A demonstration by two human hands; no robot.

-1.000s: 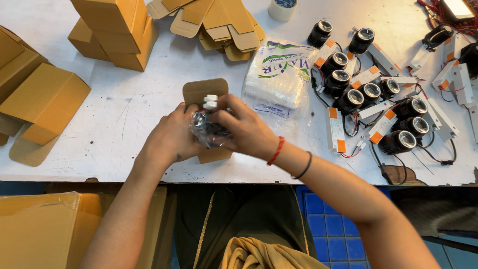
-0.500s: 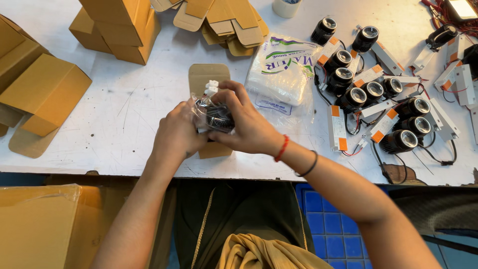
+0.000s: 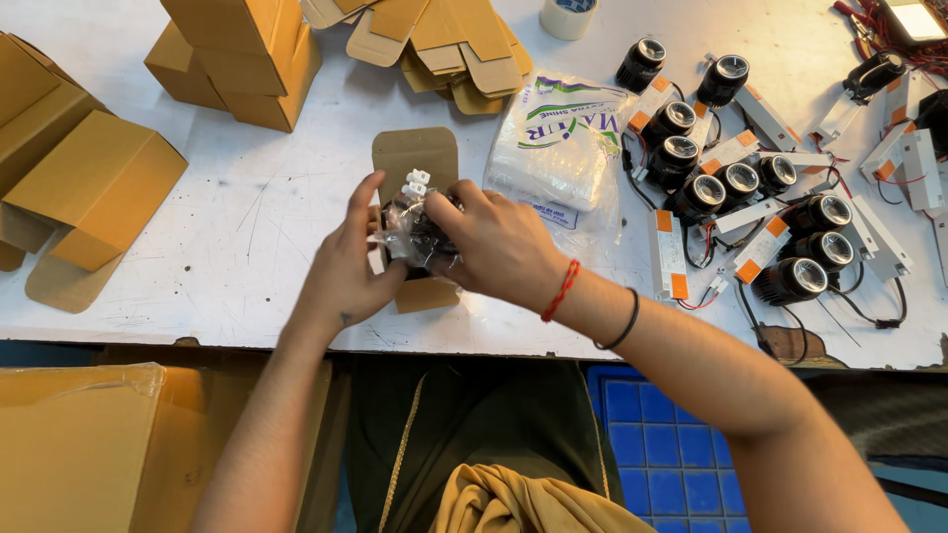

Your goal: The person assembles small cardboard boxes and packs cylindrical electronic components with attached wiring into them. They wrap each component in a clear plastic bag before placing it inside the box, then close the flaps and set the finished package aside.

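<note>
A: State of the left hand (image 3: 348, 265)?

B: Clamped on the left side of the bagged lamp (image 3: 415, 235), fingers curled around the clear plastic.

A: Right hand (image 3: 502, 247)?

B: Clamped on the same lamp from the right; fingertips press its top.

A: Lamp location?

B: Held just above a flat carton (image 3: 415, 168) lying on the white surface (image 3: 217, 227), near its front edge.

A: Surroundings?

B: A pack of bags (image 3: 558, 143) lies just right of the carton. Loose lamps (image 3: 741, 183) with drivers sit farther right. Folded boxes (image 3: 242, 59) stand at far left.
</note>
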